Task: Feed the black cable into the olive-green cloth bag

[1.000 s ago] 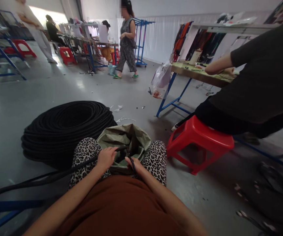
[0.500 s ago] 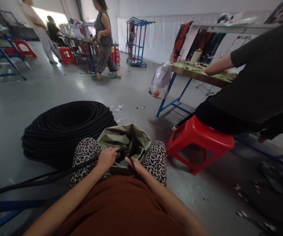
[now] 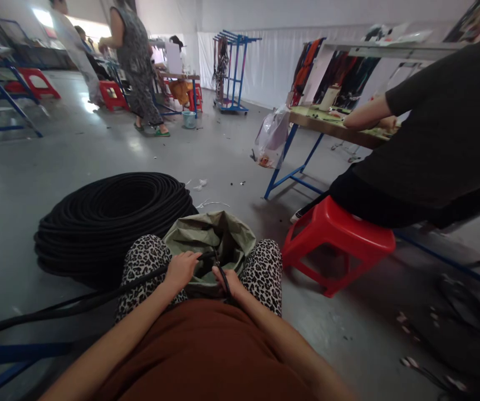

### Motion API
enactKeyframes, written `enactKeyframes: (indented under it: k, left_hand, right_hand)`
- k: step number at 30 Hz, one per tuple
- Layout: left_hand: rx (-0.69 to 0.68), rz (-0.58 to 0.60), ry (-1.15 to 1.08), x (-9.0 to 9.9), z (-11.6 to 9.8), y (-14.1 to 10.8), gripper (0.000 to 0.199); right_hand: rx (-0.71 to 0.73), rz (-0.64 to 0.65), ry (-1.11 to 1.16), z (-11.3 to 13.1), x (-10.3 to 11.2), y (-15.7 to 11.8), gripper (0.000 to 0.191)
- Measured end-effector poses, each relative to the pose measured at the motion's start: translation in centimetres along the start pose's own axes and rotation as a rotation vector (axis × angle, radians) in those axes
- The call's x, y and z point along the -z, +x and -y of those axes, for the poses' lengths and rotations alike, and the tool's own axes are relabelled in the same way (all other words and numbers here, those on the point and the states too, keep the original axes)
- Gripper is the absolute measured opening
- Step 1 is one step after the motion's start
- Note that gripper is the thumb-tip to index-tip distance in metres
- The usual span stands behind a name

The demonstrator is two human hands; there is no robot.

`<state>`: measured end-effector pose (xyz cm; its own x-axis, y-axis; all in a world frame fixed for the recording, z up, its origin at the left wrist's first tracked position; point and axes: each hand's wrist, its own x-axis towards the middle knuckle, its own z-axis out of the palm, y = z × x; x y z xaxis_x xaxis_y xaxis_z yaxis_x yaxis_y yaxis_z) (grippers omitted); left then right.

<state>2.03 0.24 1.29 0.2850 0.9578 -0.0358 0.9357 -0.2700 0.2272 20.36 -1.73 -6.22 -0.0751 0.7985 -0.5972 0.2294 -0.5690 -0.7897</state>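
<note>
My left hand (image 3: 181, 268) is closed around the black cord (image 3: 135, 283), thumb and fingers near its front end. I grip it there, I think, so that a short tip sticks out firm, while the trailing length runs back over my left knee (image 3: 148, 253) and bears its own weight. My right hand (image 3: 232, 283) is curled around what look like dark-handled scissors (image 3: 224, 277), their tips up against or just beside the cord's end; I cannot tell whether the blades are parted.

The olive bag (image 3: 240, 236) sits between my left knee and my right knee (image 3: 267, 259), probably so they brace it and its mouth gapes under my work to catch what drops. Both hands are above its near rim, and the cord's tip is over the opening.

So the cord lies inside my left hand, its front end pointing toward my right. The big black coil (image 3: 68, 245) rests flat on the floor (image 3: 110, 153), beyond my left knee and left of the bag's left rim, likely there to stay within reach.
</note>
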Motion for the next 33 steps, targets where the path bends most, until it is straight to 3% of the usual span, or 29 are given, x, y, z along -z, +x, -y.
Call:
enactKeyframes:
  k: [17,33]
  left_hand:
    - [-0.026,-0.02,0.069,-0.2,-0.4,0.9,0.035]
    - [-0.009,-0.021,0.09,-0.2,-0.5,1.2,0.035]
  right_hand:
    - [0.028,-0.032,-0.042,0.3,0.2,-0.7,0.049]
    - [0.035,-0.034,-0.222,1.1,0.5,-1.5,0.051]
